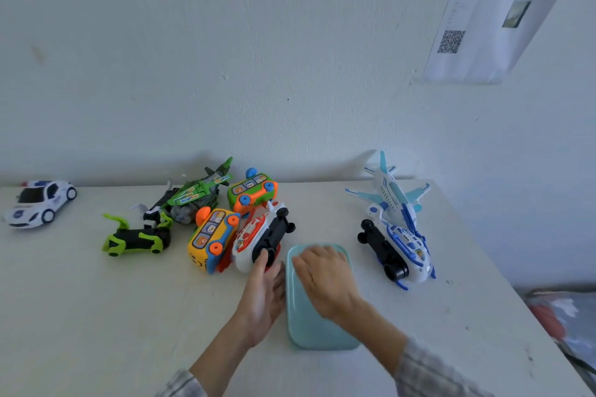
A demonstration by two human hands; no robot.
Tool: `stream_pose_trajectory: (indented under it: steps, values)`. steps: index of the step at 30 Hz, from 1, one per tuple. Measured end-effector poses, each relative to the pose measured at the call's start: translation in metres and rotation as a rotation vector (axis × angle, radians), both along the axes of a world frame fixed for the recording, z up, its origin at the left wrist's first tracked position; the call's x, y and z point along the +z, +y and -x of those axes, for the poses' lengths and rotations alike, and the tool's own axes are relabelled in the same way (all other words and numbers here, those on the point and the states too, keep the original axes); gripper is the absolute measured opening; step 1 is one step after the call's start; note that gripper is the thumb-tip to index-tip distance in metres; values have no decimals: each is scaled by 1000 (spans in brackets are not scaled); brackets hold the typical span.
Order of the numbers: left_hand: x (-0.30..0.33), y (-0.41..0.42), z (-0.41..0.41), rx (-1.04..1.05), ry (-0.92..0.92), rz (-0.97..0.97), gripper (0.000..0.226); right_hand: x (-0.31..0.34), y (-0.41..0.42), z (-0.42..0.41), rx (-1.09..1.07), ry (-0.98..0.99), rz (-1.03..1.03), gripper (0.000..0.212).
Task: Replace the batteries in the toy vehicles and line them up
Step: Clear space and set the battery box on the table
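A teal box (309, 329) lies on the white table (96, 316) in front of me. My right hand (325, 280) rests flat on its lid, fingers spread. My left hand (266, 295) holds the box's left side, thumb up against a red-and-white toy plane (254, 238) lying on its side. Beside that lie a yellow toy bus (211, 240) and a green-orange toy bus (253, 192), both tipped over. A green helicopter (196, 196), a green-black car (137, 238) and a white police car (40, 203) sit further left. Two blue-white planes (395, 219) lie at the right.
The table ends at a white wall behind the toys. Its right edge runs diagonally near the blue-white planes. A paper sheet with a QR code (451, 41) hangs on the wall at upper right. Clutter (561, 319) lies below the table's right edge.
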State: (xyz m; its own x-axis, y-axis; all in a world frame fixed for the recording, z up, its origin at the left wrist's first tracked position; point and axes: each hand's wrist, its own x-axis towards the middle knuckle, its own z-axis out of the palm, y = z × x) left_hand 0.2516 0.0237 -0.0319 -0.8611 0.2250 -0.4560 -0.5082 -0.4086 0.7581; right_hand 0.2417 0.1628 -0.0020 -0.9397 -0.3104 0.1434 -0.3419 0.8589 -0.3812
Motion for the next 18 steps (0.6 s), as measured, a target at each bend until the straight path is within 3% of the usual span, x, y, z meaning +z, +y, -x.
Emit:
stream_pose_trajectory:
  steps: [2, 4, 9, 15, 18]
  values:
    - [-3, 2, 7, 56, -13, -69, 69, -7, -4, 33, 105, -44, 16, 46]
    - [-6, 5, 10, 80, -10, -100, 67, -18, -9, 55, 183, -92, -7, 53]
    - [-9, 11, 6, 38, 25, 17, 63, -20, -21, 68, 221, -96, -16, 54]
    - [-14, 5, 10, 6, 1, 8, 64, -24, -22, 74, 246, -64, 35, 50]
    - [-12, 6, 11, -7, 12, 53, 60, -25, -23, 77, 273, -37, 11, 59]
